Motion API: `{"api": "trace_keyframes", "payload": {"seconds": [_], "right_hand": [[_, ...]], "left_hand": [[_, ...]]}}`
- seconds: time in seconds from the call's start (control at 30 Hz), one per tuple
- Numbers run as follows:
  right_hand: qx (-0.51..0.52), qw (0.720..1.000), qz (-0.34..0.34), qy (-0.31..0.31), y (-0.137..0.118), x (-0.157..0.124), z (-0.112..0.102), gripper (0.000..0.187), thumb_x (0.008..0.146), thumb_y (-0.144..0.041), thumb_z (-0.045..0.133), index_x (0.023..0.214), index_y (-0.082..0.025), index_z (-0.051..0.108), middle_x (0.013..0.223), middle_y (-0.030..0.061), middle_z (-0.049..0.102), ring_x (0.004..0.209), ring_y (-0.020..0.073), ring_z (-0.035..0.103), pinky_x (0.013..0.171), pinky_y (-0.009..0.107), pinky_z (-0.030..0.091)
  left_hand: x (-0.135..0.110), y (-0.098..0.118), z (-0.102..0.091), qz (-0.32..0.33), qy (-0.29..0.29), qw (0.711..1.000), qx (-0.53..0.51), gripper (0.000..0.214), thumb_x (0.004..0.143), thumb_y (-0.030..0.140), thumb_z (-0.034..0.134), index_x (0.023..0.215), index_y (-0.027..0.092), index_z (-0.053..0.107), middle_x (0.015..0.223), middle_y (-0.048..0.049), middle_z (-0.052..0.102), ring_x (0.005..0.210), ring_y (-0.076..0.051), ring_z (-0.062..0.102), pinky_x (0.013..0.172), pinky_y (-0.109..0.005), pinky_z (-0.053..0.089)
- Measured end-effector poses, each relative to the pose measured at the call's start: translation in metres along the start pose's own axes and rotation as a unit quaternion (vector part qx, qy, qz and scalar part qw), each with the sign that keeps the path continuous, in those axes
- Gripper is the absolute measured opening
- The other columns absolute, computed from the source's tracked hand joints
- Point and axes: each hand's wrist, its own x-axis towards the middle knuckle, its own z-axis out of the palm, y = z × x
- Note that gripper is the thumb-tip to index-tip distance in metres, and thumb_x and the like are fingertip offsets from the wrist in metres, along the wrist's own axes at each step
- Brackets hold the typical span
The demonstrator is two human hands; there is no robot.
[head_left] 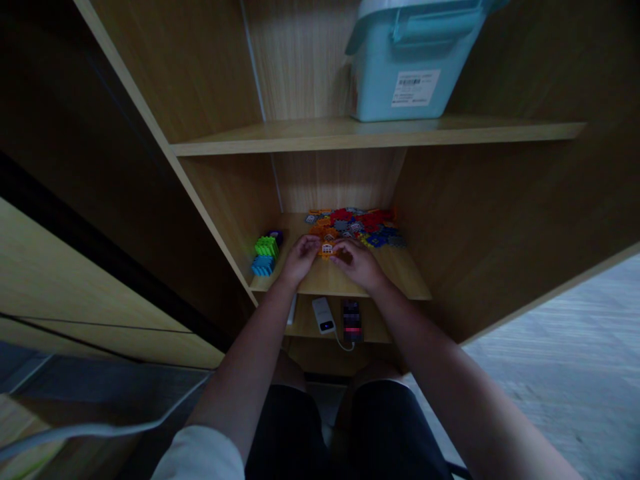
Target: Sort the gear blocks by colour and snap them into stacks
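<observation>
An orange interlocking toy piece (327, 249) with a white picture on it is held between my two hands, over the middle shelf. My left hand (302, 256) pinches its left side. On its right side are the curled fingers of my right hand (358, 261). Right behind it lie more orange pieces (325, 229), part of a loose pile with red pieces (376, 219) and blue pieces (383, 238). To the left of my left hand stand a green stack of pieces (267, 247) and a light blue stack (263, 265).
A teal lidded box (415, 60) stands on the shelf above (300, 139). On the lower shelf, a white power bank (323, 315) is joined by a cable to a phone (352, 321). Wooden cabinet sides (480, 220) bound the space. A pale cable (110, 430) hangs at lower left.
</observation>
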Motion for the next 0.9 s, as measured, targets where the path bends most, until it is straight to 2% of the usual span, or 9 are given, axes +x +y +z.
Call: {"api": "trace_keyframes", "payload": {"seconds": [0.1,0.2,0.43,0.63,0.9], "right_hand": [[-0.009,0.999,0.039,0.011,0.009,0.002,0.003,0.018,0.095,-0.030,0.073,0.112,-0.026,0.070,0.118,0.0060,0.076,0.100,0.0227,0.069,0.096,0.038,0.055],[-0.016,0.999,0.049,0.015,0.015,0.003,0.005,0.019,0.094,-0.031,0.074,0.111,-0.025,0.069,0.111,0.0054,0.076,0.096,0.0221,0.068,0.092,0.036,0.054],[-0.030,0.998,0.055,-0.005,0.020,0.005,0.007,0.020,0.093,-0.030,0.074,0.112,-0.024,0.069,0.115,0.0062,0.076,0.105,0.0230,0.069,0.096,0.036,0.052],[-0.037,0.997,0.063,-0.012,0.021,0.005,0.008,0.024,0.092,-0.029,0.076,0.114,-0.025,0.069,0.117,0.0057,0.077,0.104,0.0234,0.070,0.096,0.037,0.053],[-0.024,0.997,0.071,-0.022,0.018,0.005,0.007,0.025,0.092,-0.028,0.075,0.116,-0.024,0.067,0.120,0.0072,0.077,0.111,0.0242,0.070,0.101,0.038,0.052]], "left_hand": [[0.002,-0.006,0.001,0.010,0.033,0.999,0.029,0.013,0.101,0.032,0.062,0.106,0.022,0.068,0.111,-0.0060,0.077,0.105,-0.019,0.073,0.099,-0.032,0.056],[0.003,-0.011,0.002,0.022,0.026,0.999,0.042,0.009,0.097,0.023,0.063,0.104,0.022,0.068,0.104,-0.0046,0.077,0.100,-0.019,0.074,0.098,-0.033,0.056],[0.001,-0.006,0.001,0.018,0.040,0.993,0.105,0.012,0.093,0.014,0.063,0.100,0.022,0.068,0.107,-0.0051,0.078,0.103,-0.021,0.073,0.099,-0.036,0.056],[0.000,-0.002,0.005,0.007,0.017,0.992,0.122,0.018,0.085,0.006,0.063,0.098,0.019,0.067,0.101,-0.0060,0.077,0.090,-0.019,0.073,0.089,-0.035,0.058],[-0.002,0.000,0.005,0.026,-0.027,0.994,0.107,0.031,0.076,0.002,0.069,0.103,0.019,0.068,0.097,-0.0036,0.075,0.087,-0.017,0.070,0.084,-0.032,0.056]]}}
